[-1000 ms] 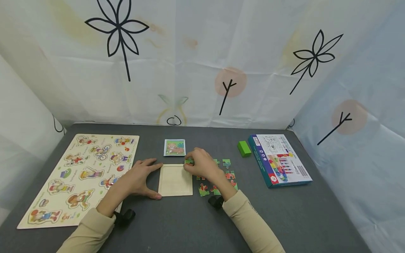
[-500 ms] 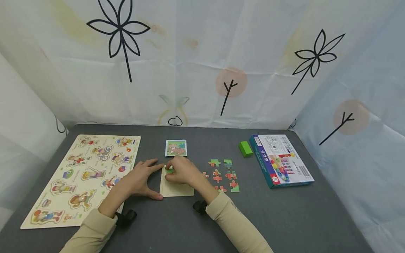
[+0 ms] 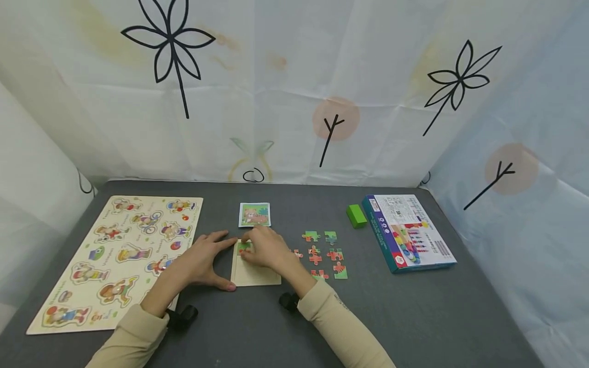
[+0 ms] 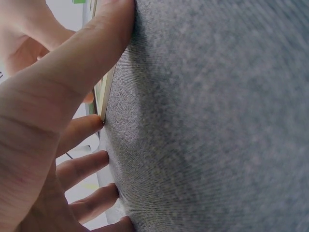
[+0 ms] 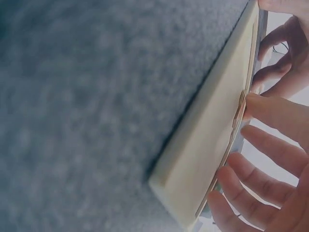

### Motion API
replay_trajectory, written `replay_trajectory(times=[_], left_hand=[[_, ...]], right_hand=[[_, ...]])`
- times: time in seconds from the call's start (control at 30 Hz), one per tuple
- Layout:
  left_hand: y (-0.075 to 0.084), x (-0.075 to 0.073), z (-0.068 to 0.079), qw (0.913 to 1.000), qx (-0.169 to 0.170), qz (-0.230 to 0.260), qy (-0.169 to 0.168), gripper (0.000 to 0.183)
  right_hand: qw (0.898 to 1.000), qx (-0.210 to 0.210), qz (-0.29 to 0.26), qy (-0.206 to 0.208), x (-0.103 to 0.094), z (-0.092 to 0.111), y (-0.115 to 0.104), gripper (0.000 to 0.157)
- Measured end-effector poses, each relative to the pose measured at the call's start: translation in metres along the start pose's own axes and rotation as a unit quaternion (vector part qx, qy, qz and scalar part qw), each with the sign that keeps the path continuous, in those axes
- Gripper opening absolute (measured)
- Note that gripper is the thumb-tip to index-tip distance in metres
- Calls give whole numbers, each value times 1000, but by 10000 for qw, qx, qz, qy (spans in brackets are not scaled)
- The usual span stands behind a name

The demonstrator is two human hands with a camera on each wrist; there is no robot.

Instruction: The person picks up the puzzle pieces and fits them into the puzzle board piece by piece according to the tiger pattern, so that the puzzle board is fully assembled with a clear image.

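My left hand [image 3: 202, 263] touches the left side of a pale wooden puzzle tray [image 3: 255, 276], with thumb and index finger spread to its near and far corners. In the left wrist view, the thumb [image 4: 91, 53] lies along the tray's edge. My right hand [image 3: 267, 250] is over the tray's far part, pinching a green and red jigsaw piece [image 3: 244, 247] between thumb and index finger at the far left corner. The right wrist view shows the piece's edge [image 5: 239, 108] low against the tray floor, under the thumb. The hand hides the tray's far right.
Several loose jigsaw pieces [image 3: 335, 254] lie right of the tray. A small picture card [image 3: 255, 214] lies behind it. A large board with cartoon figures [image 3: 117, 266] is at left. A green block [image 3: 356, 216] and a flat box [image 3: 409, 232] are at right.
My right hand has carried the jigsaw piece left from beside the tray to its far left corner, and stayed there over the last half second. The left hand holds its place.
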State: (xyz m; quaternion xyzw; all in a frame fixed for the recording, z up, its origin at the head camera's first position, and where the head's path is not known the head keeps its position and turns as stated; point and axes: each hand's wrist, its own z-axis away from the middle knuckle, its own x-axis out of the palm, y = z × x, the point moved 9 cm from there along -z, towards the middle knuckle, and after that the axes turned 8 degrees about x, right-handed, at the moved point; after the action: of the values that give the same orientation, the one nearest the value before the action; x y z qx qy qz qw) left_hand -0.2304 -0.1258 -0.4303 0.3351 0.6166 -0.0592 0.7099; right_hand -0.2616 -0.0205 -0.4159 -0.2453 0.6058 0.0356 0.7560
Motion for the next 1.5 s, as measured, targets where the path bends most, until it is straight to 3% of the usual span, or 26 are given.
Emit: replay_trajectory(times=[1.03,1.5], left_hand=[[-2,2,0,9999,-8,87,-104,113],[-2,3,0,9998,-37,106,-161,109]], right_hand=[[9999,75,2,126,-4,0,5,29],[9987,304,-126,378,-32,9,44,29]])
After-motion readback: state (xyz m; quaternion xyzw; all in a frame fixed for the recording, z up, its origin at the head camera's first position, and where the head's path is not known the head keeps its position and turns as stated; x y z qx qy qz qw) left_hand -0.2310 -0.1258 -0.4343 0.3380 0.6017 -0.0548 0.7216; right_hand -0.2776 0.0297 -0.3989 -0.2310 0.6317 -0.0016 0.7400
